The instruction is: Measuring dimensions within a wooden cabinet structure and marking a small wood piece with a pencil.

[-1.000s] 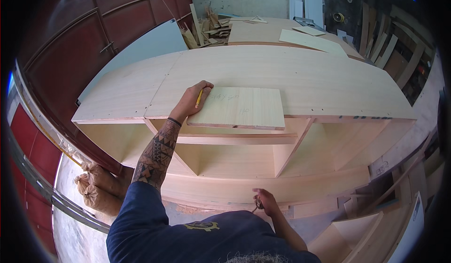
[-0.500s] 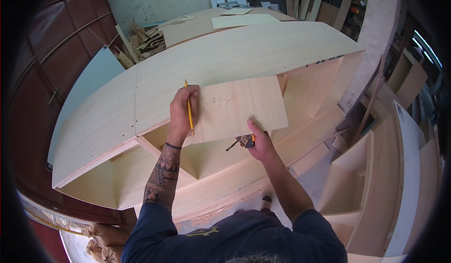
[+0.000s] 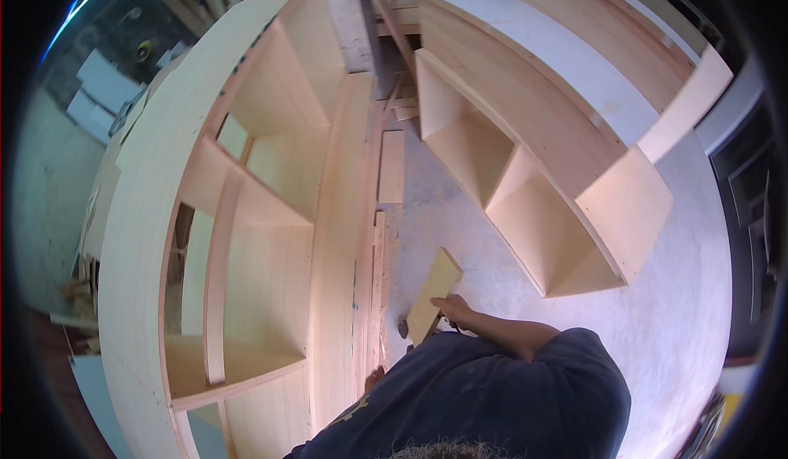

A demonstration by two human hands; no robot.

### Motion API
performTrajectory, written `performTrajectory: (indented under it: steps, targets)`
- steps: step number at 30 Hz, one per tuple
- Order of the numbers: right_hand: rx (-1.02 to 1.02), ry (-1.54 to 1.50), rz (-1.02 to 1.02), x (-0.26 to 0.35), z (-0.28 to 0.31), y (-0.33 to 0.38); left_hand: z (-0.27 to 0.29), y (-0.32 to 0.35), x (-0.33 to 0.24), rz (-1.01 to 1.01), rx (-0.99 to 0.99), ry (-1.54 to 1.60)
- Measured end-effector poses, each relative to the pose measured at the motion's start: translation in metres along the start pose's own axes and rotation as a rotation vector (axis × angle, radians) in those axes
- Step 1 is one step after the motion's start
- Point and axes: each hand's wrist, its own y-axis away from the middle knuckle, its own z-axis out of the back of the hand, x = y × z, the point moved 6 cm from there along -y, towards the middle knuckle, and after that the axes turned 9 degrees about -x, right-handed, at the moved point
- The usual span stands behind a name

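Note:
My right hand (image 3: pixel 453 310) grips a flat, pale plywood board (image 3: pixel 433 292), thumb on its face, and holds it low in front of my body above the floor. A dark bit shows under that hand, too hidden to make out. Only a small part of my left hand (image 3: pixel 375 377) appears past my dark shirt, close to the lower edge of the long wooden cabinet frame (image 3: pixel 305 360). Its fingers are mostly hidden, and no pencil can be seen there.
The long open cabinet runs along my left, with dividers and a curved edge. Wood strips (image 3: pixel 380 278) lie on the floor beside it. Ahead on the right stands a second open-box cabinet (image 3: pixel 525 200) with a white panel (image 3: pixel 566 65) behind it.
My view and body have turned right, away from the cabinet top. The board has come down lower in my right hand, and my left hand has let go of it and dropped to my side.

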Motion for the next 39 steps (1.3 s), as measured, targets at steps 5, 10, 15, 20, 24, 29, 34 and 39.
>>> performTrajectory:
  steps: [5, 10, 15, 20, 24, 29, 34, 39]
  targets:
    - [-0.341, -0.219, -0.234, -0.156, 0.135, 0.048, 0.002, 0.017, -0.003, -0.478, 0.239, -0.287]
    - [-0.531, -0.627, -0.335, -0.253, 0.207, 0.108, 0.007, -0.001, -0.095, -0.958, 0.538, -0.499]
    - [-0.661, -0.949, -0.372, -0.341, 0.26, 0.171, -0.092, 0.029, -0.199, -0.367, 0.357, -0.497]
    - [-0.838, -1.366, -0.443, -0.43, 0.319, 0.264, -0.241, 0.132, -0.365, -1.008, 0.524, -0.61]
    - [-1.252, -1.552, -0.457, -0.531, 0.346, 0.317, -0.348, 0.277, -0.502, -1.338, 0.71, -0.858]
    - [-1.591, -1.684, -0.783, -0.626, 0.349, 0.37, -0.383, 0.434, -0.635, -1.423, 1.002, -1.0]
    - [-1.934, -1.763, -1.127, -0.635, 0.314, 0.425, -0.448, 0.508, -0.725, -1.554, 1.14, -0.89]
    - [-1.852, -1.861, -1.335, -0.605, 0.301, 0.411, -0.538, 0.524, -0.778, -1.663, 1.226, -1.066]
